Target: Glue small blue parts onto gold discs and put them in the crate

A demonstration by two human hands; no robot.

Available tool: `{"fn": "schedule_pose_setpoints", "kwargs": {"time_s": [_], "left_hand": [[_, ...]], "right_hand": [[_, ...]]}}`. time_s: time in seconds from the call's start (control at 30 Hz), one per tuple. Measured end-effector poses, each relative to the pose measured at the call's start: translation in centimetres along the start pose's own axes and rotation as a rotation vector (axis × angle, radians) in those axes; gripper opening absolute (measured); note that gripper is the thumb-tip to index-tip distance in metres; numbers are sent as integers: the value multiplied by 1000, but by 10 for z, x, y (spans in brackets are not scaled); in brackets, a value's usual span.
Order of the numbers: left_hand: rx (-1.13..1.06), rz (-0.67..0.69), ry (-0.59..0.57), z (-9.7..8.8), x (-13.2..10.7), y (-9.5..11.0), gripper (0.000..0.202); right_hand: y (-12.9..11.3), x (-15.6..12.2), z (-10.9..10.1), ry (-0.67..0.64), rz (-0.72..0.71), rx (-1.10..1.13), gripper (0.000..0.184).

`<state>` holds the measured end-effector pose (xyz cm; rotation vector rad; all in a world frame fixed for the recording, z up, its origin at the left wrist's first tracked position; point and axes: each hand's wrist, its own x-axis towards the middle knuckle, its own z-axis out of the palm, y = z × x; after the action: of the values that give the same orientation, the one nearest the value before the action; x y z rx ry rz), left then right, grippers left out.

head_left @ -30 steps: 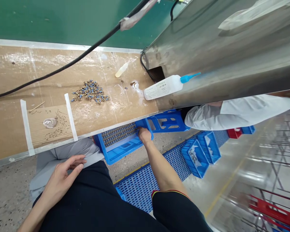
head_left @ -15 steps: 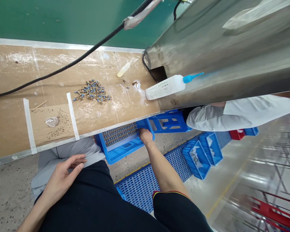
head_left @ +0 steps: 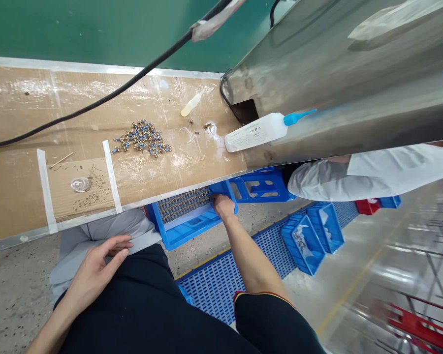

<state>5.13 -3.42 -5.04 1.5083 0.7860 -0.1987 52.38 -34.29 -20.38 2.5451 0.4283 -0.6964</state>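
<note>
My right hand [head_left: 224,206] reaches into the right end of a blue plastic crate [head_left: 192,235] beneath the table edge. Its fingers are curled by rows of small brass-and-blue parts [head_left: 184,203]; whatever lies between the fingertips is hidden. Over my lap rests my left hand [head_left: 99,265], fingers loosely apart and holding nothing. On the cardboard-covered table [head_left: 177,167] is a loose pile of similar brass-and-blue parts [head_left: 143,138]. Left of the pile, between two white tape strips, lie a small clear round dish [head_left: 80,185] and a thin wooden stick [head_left: 61,160].
A white bottle with a blue nozzle [head_left: 256,132] lies by the metal housing [head_left: 317,93]. Across the table runs a black cable [head_left: 125,87]. At right are a co-worker's white sleeve [head_left: 317,182], a blue stool [head_left: 262,187] and blue bins [head_left: 302,243] on the floor.
The view has shifted very slightly. My right hand stays at the crate's right end with a small change in finger pose; my left hand keeps its place.
</note>
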Motion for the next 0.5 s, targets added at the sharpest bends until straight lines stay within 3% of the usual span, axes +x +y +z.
{"fn": "schedule_pose_setpoints", "kwargs": {"time_s": [0.5], "left_hand": [[2, 0, -11, 0, -1, -7, 47]], "right_hand": [[6, 3, 7, 11, 39, -20, 44]]}}
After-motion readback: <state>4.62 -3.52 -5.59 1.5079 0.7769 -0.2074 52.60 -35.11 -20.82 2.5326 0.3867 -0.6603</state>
